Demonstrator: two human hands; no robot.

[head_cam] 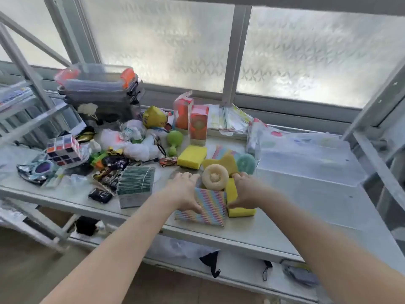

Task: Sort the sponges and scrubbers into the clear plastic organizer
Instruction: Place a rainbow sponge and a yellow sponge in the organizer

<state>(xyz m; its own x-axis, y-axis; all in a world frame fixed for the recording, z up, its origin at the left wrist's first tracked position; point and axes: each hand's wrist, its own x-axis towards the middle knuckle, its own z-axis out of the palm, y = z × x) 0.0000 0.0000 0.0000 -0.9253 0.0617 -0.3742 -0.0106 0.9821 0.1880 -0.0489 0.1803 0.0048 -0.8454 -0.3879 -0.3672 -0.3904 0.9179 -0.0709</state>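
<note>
While my left hand (186,191) and right hand (243,189) clamp the rainbow-striped sponge (206,205) and yellow sponge (235,202), I figure the loofah ring (215,176) perched between them could tumble off; clear organizer (306,159) sits right of my grip.

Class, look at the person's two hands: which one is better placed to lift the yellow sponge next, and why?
Probably the right hand: it already rests on the yellow sponge. The left hand lies on the striped pad, farther from it.

Left hand (186,191) covers the striped sponge's (208,205) left edge. Clear organizer (306,163) at right blurred, compartments unreadable.
</note>
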